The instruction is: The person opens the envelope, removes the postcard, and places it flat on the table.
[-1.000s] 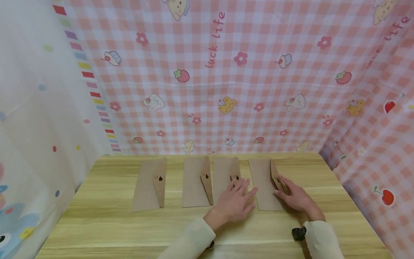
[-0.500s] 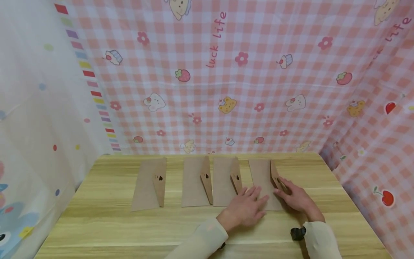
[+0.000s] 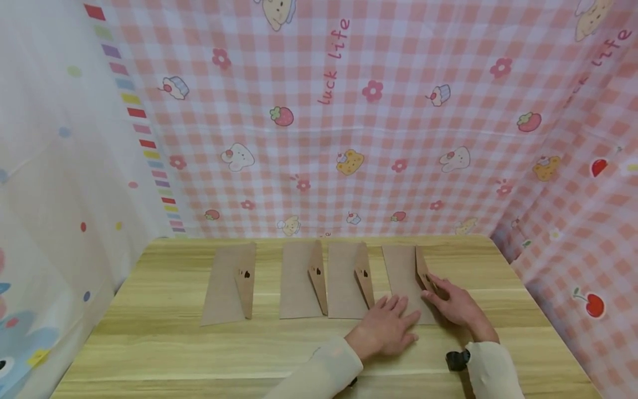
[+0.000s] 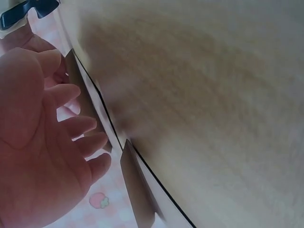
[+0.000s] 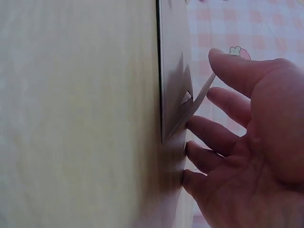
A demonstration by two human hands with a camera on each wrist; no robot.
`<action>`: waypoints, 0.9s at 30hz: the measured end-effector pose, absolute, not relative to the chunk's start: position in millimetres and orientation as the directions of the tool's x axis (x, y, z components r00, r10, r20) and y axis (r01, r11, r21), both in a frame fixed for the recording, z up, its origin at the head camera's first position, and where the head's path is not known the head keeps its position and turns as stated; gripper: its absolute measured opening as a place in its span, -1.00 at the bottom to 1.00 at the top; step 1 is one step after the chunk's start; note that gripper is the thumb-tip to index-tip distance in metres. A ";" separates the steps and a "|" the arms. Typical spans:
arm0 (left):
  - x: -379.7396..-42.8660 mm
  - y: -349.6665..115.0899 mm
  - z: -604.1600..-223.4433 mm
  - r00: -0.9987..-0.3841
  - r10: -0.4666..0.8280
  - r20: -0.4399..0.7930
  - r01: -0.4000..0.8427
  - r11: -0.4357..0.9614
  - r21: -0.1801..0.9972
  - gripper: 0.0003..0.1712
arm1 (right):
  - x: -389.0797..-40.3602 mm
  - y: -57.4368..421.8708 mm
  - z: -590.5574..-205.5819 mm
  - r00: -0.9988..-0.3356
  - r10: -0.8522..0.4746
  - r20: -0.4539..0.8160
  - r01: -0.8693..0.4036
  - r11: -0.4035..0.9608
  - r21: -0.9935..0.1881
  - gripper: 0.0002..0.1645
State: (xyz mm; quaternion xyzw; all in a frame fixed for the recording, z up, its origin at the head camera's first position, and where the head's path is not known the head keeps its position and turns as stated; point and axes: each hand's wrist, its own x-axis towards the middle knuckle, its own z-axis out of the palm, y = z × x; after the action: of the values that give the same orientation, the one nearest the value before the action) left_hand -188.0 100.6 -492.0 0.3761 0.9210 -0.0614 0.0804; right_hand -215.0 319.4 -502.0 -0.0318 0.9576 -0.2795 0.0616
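Observation:
A row of kraft-paper envelopes lies on the wooden table, each with its flap raised along the right edge. On the rightmost envelope (image 3: 401,269), my right hand (image 3: 461,307) pinches the flap (image 5: 202,92) between thumb and forefinger; the other fingers reach down near the tabletop in the right wrist view. My left hand (image 3: 386,330), palm down with fingers spread, lies over that envelope's lower left corner. Just left of it is another envelope (image 3: 344,277), its flap (image 4: 135,185) standing up near the fingertips in the left wrist view. Dark printed marks show on the flaps.
Two more envelopes lie farther left: one in the middle (image 3: 296,282) and one at the far left (image 3: 221,291). Behind the wooden table (image 3: 199,360) hangs a pink checked cloth (image 3: 319,183). A white cloth (image 3: 65,183) hangs on the left side.
My left hand has slid right and slightly nearer, off the third envelope's flap and onto the rightmost envelope's near corner. The right hand has stayed at the rightmost flap.

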 end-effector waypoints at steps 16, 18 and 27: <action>-189.5 105.7 -492.1 -0.702 0.641 -0.309 0.668 0.743 0.024 -0.34 | -215.0 320.7 -502.2 -0.990 -0.088 -0.106 -0.016 0.837 -0.547 -0.17; -190.2 105.4 -491.7 -0.701 0.642 -0.310 0.672 0.740 0.014 -0.33 | -215.2 320.6 -502.3 -0.991 -0.083 -0.107 -0.010 0.834 -0.551 -0.17; -191.0 102.5 -492.3 -0.715 0.630 -0.304 0.669 0.743 -0.033 -0.29 | -215.2 319.2 -502.9 -0.992 -0.082 -0.098 -0.014 0.832 -0.554 -0.17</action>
State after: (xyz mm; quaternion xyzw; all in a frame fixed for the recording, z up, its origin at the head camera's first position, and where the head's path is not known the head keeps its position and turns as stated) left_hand -191.0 102.5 -492.3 0.3515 0.9233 -0.0706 0.1377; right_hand -215.2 319.2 -502.9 -0.0252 0.9554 -0.2884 0.0591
